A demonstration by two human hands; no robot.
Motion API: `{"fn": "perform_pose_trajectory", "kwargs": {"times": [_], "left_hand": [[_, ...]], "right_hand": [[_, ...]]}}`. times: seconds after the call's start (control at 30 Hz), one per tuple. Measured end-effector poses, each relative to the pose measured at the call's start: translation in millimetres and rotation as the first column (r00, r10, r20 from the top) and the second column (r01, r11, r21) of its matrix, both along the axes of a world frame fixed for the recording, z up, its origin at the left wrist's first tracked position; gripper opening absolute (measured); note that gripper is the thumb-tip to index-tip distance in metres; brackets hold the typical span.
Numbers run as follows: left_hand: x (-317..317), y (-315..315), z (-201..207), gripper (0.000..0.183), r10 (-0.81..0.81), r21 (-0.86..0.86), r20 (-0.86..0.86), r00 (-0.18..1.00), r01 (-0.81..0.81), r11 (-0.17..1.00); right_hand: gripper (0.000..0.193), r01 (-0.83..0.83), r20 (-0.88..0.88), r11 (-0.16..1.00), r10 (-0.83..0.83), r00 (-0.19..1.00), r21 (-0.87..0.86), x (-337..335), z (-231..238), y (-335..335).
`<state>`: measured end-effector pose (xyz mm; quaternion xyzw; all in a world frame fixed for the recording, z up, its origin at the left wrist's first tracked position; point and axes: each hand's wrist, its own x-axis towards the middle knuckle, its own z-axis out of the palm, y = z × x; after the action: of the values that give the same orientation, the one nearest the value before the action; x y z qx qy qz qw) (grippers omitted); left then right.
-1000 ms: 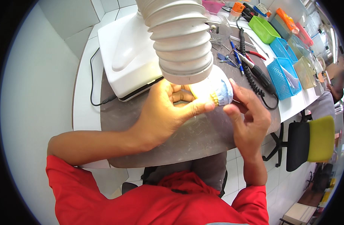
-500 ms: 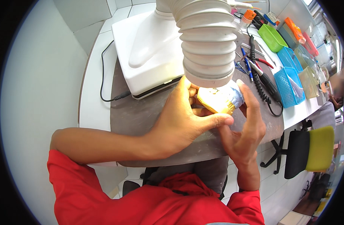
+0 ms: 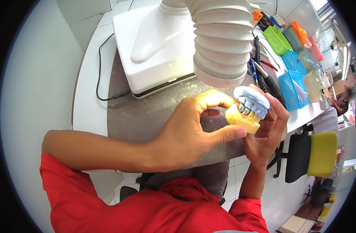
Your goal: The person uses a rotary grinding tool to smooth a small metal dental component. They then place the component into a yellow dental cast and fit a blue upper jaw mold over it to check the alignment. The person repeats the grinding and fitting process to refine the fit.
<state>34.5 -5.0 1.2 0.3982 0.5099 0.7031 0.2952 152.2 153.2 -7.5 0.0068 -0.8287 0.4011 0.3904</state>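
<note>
Both hands are up off the bench, meeting right under the mouth of the big white ribbed extraction hose. Left hand comes in with the forearm lying across the front of the bench, wrist bent a bit, thumb stretched out flat and pressing on the lower edge of the yellow plaster dental model, index finger curled over the top of it. Right hand comes up from below, palm turned toward the person, fingers wrapped round the back of the pale blue plaster upper half that sits on top of the yellow piece, with little metal-looking teeth showing between the two. So each hand is closed on the model, pinching it from opposite sides.

Room-wise it's tight up top: the hose rim hangs just above the knuckles. Just behind the hands sits a flat white machine box with a black cable looping off its left side. The grey mat on the white bench is bare under the hands, and the bench's curved front edge runs just below the left forearm. Off to the right, blue mesh plastic baskets and a green one line the far side, near the right hand, with pens and pliers lying between. A chair with a yellow-green back stands past the bench edge.
</note>
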Motion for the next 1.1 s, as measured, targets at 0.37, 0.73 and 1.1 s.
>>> {"fn": "perform_pose_trajectory", "kwargs": {"times": [0.37,0.73,1.1], "left_hand": [[-2.2,-1.4,-3.8,0.042,0.011,0.011,-0.124,0.992,-0.009,1.000],[-7.5,0.4,2.8,0.071,-0.040,-0.142,-0.304,0.952,-0.004,0.990],[-10.6,-3.1,4.9,0.062,0.259,0.243,-0.611,0.748,-0.134,0.961]], "right_hand": [[0.083,-0.033,-0.077,0.999,0.033,0.996,0.005,0.4,-5.7,3.2],[0.090,-0.188,-0.020,0.930,0.191,0.981,-0.317,9.3,4.7,4.2],[0.095,-0.273,-0.029,0.914,0.277,0.960,-0.300,4.0,8.9,0.0]]}}
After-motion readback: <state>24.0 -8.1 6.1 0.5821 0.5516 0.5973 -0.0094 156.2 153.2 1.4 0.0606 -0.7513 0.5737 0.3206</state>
